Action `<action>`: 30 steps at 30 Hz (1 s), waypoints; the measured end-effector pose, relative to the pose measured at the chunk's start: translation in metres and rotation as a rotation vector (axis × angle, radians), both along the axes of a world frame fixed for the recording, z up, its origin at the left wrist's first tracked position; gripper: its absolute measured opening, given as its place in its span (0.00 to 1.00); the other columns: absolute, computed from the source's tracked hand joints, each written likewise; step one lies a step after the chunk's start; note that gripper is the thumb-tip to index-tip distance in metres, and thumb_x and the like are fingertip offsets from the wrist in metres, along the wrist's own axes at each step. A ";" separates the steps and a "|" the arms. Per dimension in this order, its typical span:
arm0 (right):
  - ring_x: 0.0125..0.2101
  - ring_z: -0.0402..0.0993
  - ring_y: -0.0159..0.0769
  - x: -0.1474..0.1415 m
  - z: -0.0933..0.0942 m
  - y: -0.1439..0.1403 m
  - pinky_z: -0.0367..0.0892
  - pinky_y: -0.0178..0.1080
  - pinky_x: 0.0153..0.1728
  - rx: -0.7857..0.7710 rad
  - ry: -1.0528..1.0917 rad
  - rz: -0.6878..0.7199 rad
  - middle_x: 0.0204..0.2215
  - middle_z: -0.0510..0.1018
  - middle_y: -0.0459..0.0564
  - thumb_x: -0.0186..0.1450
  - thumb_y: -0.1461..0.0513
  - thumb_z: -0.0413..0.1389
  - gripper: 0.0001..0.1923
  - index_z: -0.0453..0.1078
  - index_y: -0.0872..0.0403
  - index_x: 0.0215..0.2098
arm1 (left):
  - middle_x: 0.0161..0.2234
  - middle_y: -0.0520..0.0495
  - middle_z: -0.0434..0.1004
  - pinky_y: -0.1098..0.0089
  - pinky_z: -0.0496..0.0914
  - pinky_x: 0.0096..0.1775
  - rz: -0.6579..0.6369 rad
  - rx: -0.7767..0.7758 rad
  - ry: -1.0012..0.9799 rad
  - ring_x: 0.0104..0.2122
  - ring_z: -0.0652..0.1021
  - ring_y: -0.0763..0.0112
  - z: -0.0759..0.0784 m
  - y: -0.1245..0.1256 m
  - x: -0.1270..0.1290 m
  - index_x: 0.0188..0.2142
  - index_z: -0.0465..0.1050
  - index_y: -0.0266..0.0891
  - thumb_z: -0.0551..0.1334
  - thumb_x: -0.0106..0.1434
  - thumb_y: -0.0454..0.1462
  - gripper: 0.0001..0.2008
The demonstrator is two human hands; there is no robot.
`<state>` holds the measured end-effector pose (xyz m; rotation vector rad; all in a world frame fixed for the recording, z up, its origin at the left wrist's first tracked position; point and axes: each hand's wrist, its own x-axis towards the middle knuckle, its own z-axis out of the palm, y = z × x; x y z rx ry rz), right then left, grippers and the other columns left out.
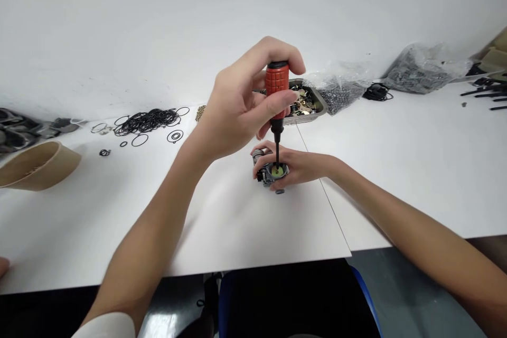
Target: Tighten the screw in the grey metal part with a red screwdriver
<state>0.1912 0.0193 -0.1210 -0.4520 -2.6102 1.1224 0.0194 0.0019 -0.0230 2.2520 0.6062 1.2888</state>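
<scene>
My left hand point(245, 100) is wrapped round the red and black handle of a screwdriver point(277, 82), held upright. Its dark shaft points straight down, and the tip meets a yellowish brass plate point(278, 171) inside the round bore of a small grey metal carburetor point(266, 175). From the right, my right hand point(295, 163) grips the carburetor on the white table, fingers over its far side and thumb near the front. Whether a screw sits under the screwdriver tip is too small to tell.
Black rubber rings point(146, 121) lie in a heap at the back left, near a tan bowl point(59, 169). Behind my hands stands a metal tray point(319, 105) of small brass-coloured parts. Plastic bags of parts point(420, 68) line the wall. Part of another person's hand point(3, 265) shows at the left edge.
</scene>
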 end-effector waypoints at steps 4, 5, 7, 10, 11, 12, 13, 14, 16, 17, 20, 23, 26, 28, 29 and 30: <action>0.61 0.53 0.41 0.000 -0.001 0.000 0.56 0.43 0.62 -0.033 -0.016 -0.024 0.55 0.58 0.50 0.58 0.62 0.64 0.19 0.72 0.47 0.48 | 0.36 0.47 0.69 0.76 0.70 0.20 0.014 0.011 0.000 0.29 0.78 0.74 0.007 -0.004 -0.004 0.44 0.70 0.41 0.61 0.64 0.36 0.09; 0.62 0.52 0.41 0.000 -0.001 0.000 0.56 0.42 0.62 -0.041 -0.019 -0.025 0.54 0.58 0.50 0.58 0.63 0.63 0.19 0.72 0.47 0.47 | 0.35 0.47 0.69 0.76 0.71 0.20 0.019 0.013 -0.001 0.29 0.78 0.74 0.007 -0.004 -0.004 0.44 0.70 0.41 0.61 0.64 0.37 0.09; 0.62 0.52 0.41 0.000 -0.001 0.000 0.55 0.43 0.62 -0.049 -0.020 -0.028 0.54 0.58 0.49 0.58 0.63 0.63 0.19 0.72 0.46 0.47 | 0.34 0.48 0.68 0.76 0.69 0.20 0.006 0.026 -0.005 0.28 0.77 0.74 0.007 -0.003 -0.004 0.44 0.70 0.41 0.61 0.64 0.38 0.09; 0.61 0.54 0.41 0.000 -0.002 0.000 0.56 0.44 0.63 -0.043 -0.008 -0.035 0.55 0.59 0.49 0.57 0.62 0.64 0.19 0.72 0.46 0.47 | 0.35 0.48 0.68 0.78 0.67 0.19 -0.056 0.065 -0.006 0.28 0.77 0.75 0.004 0.001 -0.003 0.44 0.71 0.41 0.62 0.62 0.37 0.10; 0.61 0.54 0.42 0.000 -0.002 0.000 0.56 0.45 0.63 -0.039 -0.002 -0.036 0.55 0.59 0.49 0.57 0.62 0.64 0.19 0.73 0.46 0.47 | 0.35 0.48 0.68 0.79 0.67 0.19 -0.064 0.068 -0.006 0.28 0.77 0.76 0.002 0.002 -0.003 0.44 0.71 0.41 0.62 0.62 0.36 0.10; 0.61 0.54 0.42 0.000 -0.002 0.000 0.56 0.45 0.63 -0.036 0.001 -0.037 0.55 0.59 0.49 0.57 0.62 0.64 0.19 0.73 0.46 0.47 | 0.36 0.48 0.68 0.79 0.67 0.19 -0.067 0.061 -0.003 0.28 0.77 0.76 0.001 0.003 -0.002 0.44 0.71 0.42 0.62 0.62 0.35 0.10; 0.61 0.54 0.42 0.000 -0.001 0.000 0.56 0.46 0.63 -0.034 0.001 -0.038 0.55 0.59 0.49 0.58 0.62 0.64 0.19 0.73 0.46 0.47 | 0.35 0.48 0.68 0.78 0.67 0.19 -0.071 0.049 0.001 0.28 0.77 0.75 0.000 0.003 -0.001 0.44 0.71 0.42 0.62 0.62 0.35 0.10; 0.61 0.54 0.42 0.000 -0.001 0.000 0.56 0.46 0.63 -0.035 -0.002 -0.041 0.55 0.59 0.49 0.57 0.62 0.64 0.19 0.73 0.46 0.47 | 0.35 0.48 0.69 0.77 0.68 0.18 -0.078 0.034 0.001 0.27 0.77 0.75 -0.001 0.003 0.000 0.44 0.71 0.42 0.63 0.62 0.35 0.10; 0.61 0.54 0.42 0.000 0.000 -0.001 0.57 0.46 0.62 -0.040 -0.012 -0.048 0.56 0.59 0.49 0.57 0.62 0.64 0.19 0.73 0.46 0.47 | 0.32 0.49 0.69 0.76 0.68 0.18 -0.085 0.001 0.007 0.27 0.77 0.74 -0.002 0.002 0.001 0.44 0.71 0.42 0.63 0.62 0.36 0.10; 0.61 0.54 0.42 0.000 0.001 -0.001 0.58 0.46 0.62 -0.042 -0.016 -0.051 0.56 0.59 0.49 0.57 0.63 0.64 0.19 0.73 0.46 0.47 | 0.31 0.49 0.69 0.76 0.68 0.18 -0.083 -0.009 0.010 0.27 0.77 0.74 -0.003 0.002 0.002 0.44 0.70 0.42 0.63 0.62 0.37 0.10; 0.61 0.54 0.42 0.000 0.002 -0.002 0.58 0.45 0.62 -0.044 -0.020 -0.054 0.56 0.58 0.49 0.57 0.63 0.64 0.19 0.73 0.46 0.48 | 0.30 0.49 0.70 0.78 0.67 0.18 -0.044 -0.026 0.016 0.27 0.77 0.75 -0.002 0.001 0.003 0.43 0.70 0.42 0.64 0.62 0.40 0.11; 0.61 0.54 0.42 0.001 0.002 -0.002 0.58 0.45 0.62 -0.037 -0.017 -0.049 0.57 0.59 0.49 0.57 0.63 0.64 0.19 0.73 0.47 0.47 | 0.32 0.49 0.69 0.77 0.67 0.18 -0.063 -0.011 0.005 0.27 0.77 0.74 -0.002 0.001 0.003 0.43 0.71 0.42 0.64 0.61 0.38 0.11; 0.61 0.53 0.42 0.000 0.001 -0.001 0.57 0.45 0.63 -0.028 -0.010 -0.039 0.57 0.59 0.48 0.58 0.63 0.63 0.19 0.72 0.46 0.48 | 0.33 0.48 0.69 0.77 0.67 0.17 -0.084 0.002 -0.016 0.28 0.77 0.73 -0.002 0.001 0.003 0.43 0.71 0.42 0.64 0.61 0.35 0.10; 0.61 0.53 0.42 0.000 0.000 0.000 0.56 0.45 0.63 -0.029 -0.013 -0.038 0.57 0.59 0.48 0.58 0.62 0.63 0.19 0.72 0.46 0.48 | 0.33 0.48 0.69 0.77 0.67 0.17 -0.066 -0.002 -0.024 0.28 0.77 0.73 -0.002 0.002 0.002 0.43 0.71 0.43 0.64 0.61 0.35 0.10; 0.61 0.53 0.42 0.000 0.000 0.000 0.56 0.45 0.63 -0.034 -0.018 -0.040 0.57 0.59 0.48 0.58 0.62 0.63 0.19 0.72 0.46 0.48 | 0.33 0.48 0.69 0.77 0.67 0.17 -0.057 0.000 -0.024 0.28 0.77 0.73 -0.002 0.002 0.002 0.42 0.72 0.43 0.64 0.61 0.35 0.09; 0.61 0.53 0.42 0.001 -0.001 0.000 0.56 0.45 0.63 -0.041 -0.025 -0.041 0.57 0.58 0.48 0.58 0.62 0.63 0.19 0.72 0.45 0.48 | 0.33 0.48 0.69 0.77 0.67 0.17 -0.049 0.003 -0.024 0.28 0.77 0.73 -0.002 0.002 0.002 0.42 0.72 0.43 0.64 0.61 0.35 0.09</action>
